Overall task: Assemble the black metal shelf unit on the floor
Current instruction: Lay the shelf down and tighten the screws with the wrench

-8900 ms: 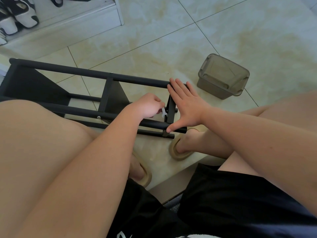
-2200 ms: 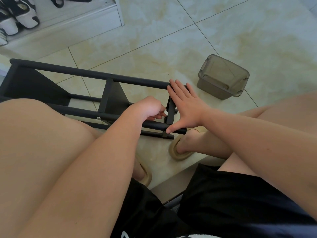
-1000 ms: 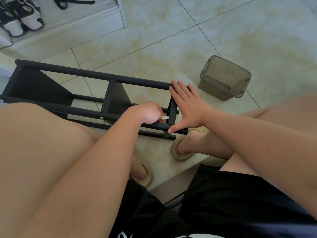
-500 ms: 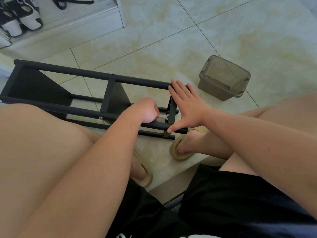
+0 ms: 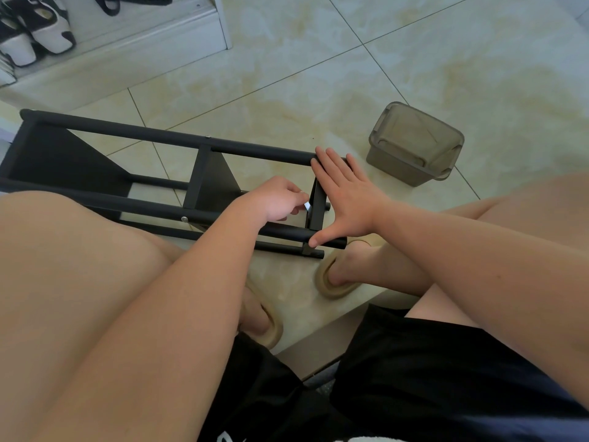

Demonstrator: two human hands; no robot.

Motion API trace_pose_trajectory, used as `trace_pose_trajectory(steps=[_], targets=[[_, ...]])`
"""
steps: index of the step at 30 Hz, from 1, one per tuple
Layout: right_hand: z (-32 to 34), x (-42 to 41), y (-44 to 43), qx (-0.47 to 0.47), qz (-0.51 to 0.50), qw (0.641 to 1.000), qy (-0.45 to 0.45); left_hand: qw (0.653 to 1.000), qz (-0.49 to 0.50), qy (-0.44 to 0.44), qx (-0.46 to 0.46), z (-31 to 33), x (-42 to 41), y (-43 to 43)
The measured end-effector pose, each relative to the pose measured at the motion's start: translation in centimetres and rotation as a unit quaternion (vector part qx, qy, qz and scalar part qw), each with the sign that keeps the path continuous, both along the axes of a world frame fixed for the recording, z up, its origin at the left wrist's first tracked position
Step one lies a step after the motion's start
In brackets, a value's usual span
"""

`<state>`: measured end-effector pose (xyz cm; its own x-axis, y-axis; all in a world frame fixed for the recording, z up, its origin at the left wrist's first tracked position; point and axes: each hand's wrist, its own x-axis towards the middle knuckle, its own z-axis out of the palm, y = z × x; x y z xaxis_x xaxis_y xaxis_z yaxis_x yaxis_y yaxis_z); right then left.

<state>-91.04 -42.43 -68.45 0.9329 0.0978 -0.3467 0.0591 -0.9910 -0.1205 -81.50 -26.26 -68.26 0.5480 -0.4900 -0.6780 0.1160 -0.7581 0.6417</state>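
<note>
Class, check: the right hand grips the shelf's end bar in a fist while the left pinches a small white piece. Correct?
No. The head view shows the right hand flat, fingers straight, against the shelf's end bar; the left hand pinches the small white piece.

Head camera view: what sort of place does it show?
Likely a home, perhaps near the entrance: glossy beige floor tiles, black-and-white sneakers on a low white shelf, and the person's foam slippers.
</note>
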Motion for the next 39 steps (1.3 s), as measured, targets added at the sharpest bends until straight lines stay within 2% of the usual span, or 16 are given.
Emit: trace_pose_trajectory(steps=[4, 10, 17, 24, 29, 35, 39], targets=[[0.0, 0.0, 0.0, -0.001, 0.0, 1.0, -0.002, 0.996, 0.087, 0.004, -0.022, -0.3, -0.4, -0.6], [0.0, 0.0, 0.0, 0.003, 0.001, 1.0, -0.002, 0.99, 0.138, -0.011, -0.024, 0.0, -0.8, -1.0], [0.0, 0.0, 0.0, 0.005, 0.002, 1.0, -0.003, 0.991, 0.132, -0.003, -0.018, 0.3, -0.9, -1.2], [0.0, 0.0, 0.0, 0.004, 0.001, 1.0, -0.002, 0.985, 0.168, 0.014, -0.022, 0.8, -1.0, -1.3], [0.0, 0.0, 0.0, 0.006, 0.0, 1.0, -0.002, 0.992, 0.122, 0.028, -0.009, 1.4, -1.1, -1.3], [0.0, 0.0, 0.0, 0.007, 0.001, 1.0, -0.003, 0.989, 0.147, 0.026, -0.004, 1.5, -1.1, -1.3], [0.0, 0.0, 0.0, 0.005, 0.001, 1.0, -0.006, 0.991, 0.129, 0.029, 0.01, 1.4, -1.1, -1.4]])
